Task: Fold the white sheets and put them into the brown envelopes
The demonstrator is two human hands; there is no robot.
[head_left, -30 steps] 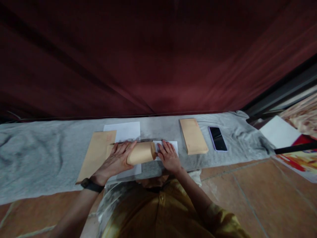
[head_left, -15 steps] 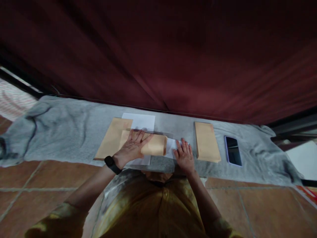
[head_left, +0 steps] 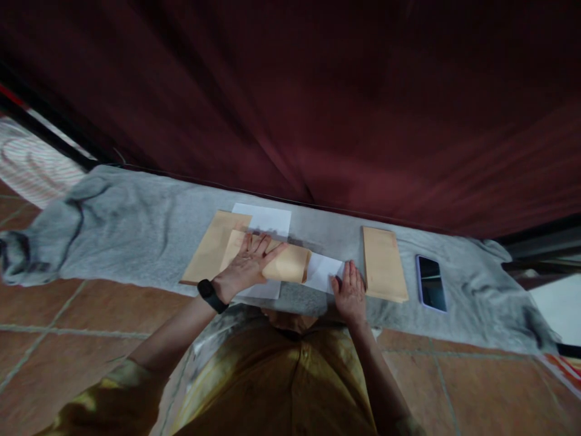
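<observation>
A tan paper envelope [head_left: 290,260] lies crosswise in front of me, its darker open end facing right. My left hand [head_left: 247,266], with a dark watch on the wrist, presses flat on it with fingers spread. From the open end a strip of white paper [head_left: 323,272] sticks out to the right. My right hand [head_left: 351,297] rests at that paper's right end, fingers stretched and close together, thumb apart. Under the envelope's left part lie another tan envelope or stack [head_left: 204,251] and a white sheet [head_left: 272,221].
A stack of tan envelopes [head_left: 385,263] lies right of my right hand. Farther right is a phone [head_left: 431,283] in a light purple case. Grey cloth [head_left: 149,230] covers the narrow surface. A dark red curtain [head_left: 290,109] hangs behind it, and tiled floor [head_left: 109,309] shows in front.
My right hand has moved right, its fingers closer together, and more white paper shows beyond the envelope's open end. My left hand stays pressed on the envelope. The view has shifted slightly.
</observation>
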